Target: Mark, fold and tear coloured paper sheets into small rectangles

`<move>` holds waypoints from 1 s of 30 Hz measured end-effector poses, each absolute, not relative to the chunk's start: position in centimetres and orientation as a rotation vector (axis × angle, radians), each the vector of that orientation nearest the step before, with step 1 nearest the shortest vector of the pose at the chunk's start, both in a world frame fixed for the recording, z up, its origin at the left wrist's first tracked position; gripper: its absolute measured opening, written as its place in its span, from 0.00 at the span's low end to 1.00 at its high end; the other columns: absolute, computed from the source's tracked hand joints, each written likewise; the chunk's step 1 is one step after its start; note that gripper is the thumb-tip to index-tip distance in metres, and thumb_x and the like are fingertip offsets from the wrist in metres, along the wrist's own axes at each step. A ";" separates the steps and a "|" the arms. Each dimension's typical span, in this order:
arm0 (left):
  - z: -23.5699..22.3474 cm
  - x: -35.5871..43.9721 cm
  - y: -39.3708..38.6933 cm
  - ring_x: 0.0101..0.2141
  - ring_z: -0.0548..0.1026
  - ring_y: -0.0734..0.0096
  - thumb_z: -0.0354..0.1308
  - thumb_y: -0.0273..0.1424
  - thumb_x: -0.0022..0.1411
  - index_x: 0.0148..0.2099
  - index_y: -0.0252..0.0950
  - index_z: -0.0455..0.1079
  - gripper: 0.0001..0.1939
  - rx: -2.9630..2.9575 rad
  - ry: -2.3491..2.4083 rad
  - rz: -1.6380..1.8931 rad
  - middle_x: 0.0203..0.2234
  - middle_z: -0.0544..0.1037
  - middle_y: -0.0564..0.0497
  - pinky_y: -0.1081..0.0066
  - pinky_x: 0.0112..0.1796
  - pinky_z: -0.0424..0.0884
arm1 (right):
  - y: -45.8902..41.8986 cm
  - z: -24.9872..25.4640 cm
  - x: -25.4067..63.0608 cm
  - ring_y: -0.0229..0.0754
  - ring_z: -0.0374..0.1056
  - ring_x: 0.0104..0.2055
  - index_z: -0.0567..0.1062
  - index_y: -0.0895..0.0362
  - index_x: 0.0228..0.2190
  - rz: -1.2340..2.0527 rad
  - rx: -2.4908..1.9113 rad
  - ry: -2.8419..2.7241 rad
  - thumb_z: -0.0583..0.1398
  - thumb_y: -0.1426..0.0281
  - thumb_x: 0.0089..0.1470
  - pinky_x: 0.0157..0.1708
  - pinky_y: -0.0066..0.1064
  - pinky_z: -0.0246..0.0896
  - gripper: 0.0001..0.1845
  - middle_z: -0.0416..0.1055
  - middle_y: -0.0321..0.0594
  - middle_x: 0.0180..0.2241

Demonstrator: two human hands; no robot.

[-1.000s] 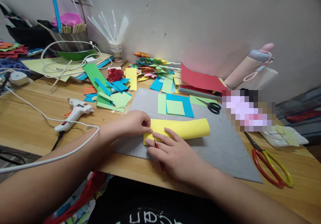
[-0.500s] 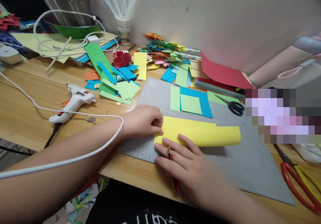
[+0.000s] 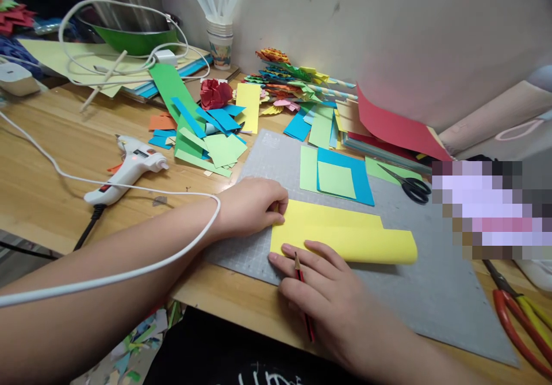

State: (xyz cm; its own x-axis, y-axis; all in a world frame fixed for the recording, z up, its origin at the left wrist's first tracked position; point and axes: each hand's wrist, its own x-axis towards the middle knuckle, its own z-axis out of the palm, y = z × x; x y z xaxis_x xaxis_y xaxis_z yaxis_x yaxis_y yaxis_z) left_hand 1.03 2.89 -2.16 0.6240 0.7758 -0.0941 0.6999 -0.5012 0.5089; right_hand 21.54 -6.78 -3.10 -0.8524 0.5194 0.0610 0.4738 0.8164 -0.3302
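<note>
A sheet of yellow paper (image 3: 328, 215) lies on the grey cutting mat (image 3: 414, 293), its near side curled over in a loose fold. My left hand (image 3: 259, 204) has its thumb and fingers closed at the sheet's left edge. Across the near left part of the fold rest the fingertips of my right hand (image 3: 332, 293). A red and black pencil (image 3: 308, 316) is tucked between those fingers, point away from me. Behind the sheet are blue paper (image 3: 364, 180) and a light green square (image 3: 336, 179). Black-handled scissors (image 3: 414, 189) lie to their right.
A white glue gun (image 3: 125, 169) sits at left; its white cable neighbour (image 3: 202, 224) loops over my left forearm. Paper scraps (image 3: 224, 149), paper flowers (image 3: 280, 74) and a red sheet (image 3: 392, 117) lie behind. Red-and-yellow-handled scissors (image 3: 513, 316) rest at right.
The curled near side of the yellow paper has come toward me, showing more of the layer behind. My right index finger has drawn back slightly. The whole view has shifted a little.
</note>
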 end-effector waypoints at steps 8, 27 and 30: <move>-2.3 0.7 3.2 0.33 0.68 0.73 0.60 0.25 0.55 0.34 0.35 0.72 0.03 2.272 1.168 0.262 0.34 0.71 0.53 0.74 0.34 0.62 | -6.7 -3.5 21.2 0.46 0.53 0.63 0.67 0.54 0.42 0.470 -0.871 -2.847 0.51 0.79 0.56 0.59 0.45 0.43 0.14 0.59 0.38 0.62; -2.3 0.5 3.3 0.32 0.68 0.75 0.61 0.26 0.56 0.35 0.35 0.72 0.03 2.239 1.165 0.257 0.34 0.70 0.53 0.74 0.33 0.61 | -6.7 -3.7 21.4 0.48 0.46 0.66 0.67 0.53 0.42 0.423 -0.839 -2.899 0.50 0.77 0.57 0.60 0.51 0.32 0.13 0.58 0.36 0.62; -2.4 0.5 3.3 0.30 0.67 0.76 0.62 0.27 0.55 0.36 0.34 0.72 0.05 2.236 1.151 0.250 0.33 0.70 0.53 0.75 0.32 0.61 | -6.7 -3.7 21.4 0.48 0.48 0.66 0.67 0.52 0.42 0.426 -0.839 -2.896 0.50 0.77 0.57 0.60 0.51 0.32 0.13 0.59 0.36 0.62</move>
State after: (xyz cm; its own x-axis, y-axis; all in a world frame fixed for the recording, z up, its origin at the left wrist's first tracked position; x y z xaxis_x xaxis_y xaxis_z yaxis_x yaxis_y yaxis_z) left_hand 0.48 3.29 -2.35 0.6056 0.7891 -0.1031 0.6749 -0.4407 0.5918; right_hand 21.37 -6.73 -3.75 -0.8437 0.5366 0.0151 0.5095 0.8094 -0.2922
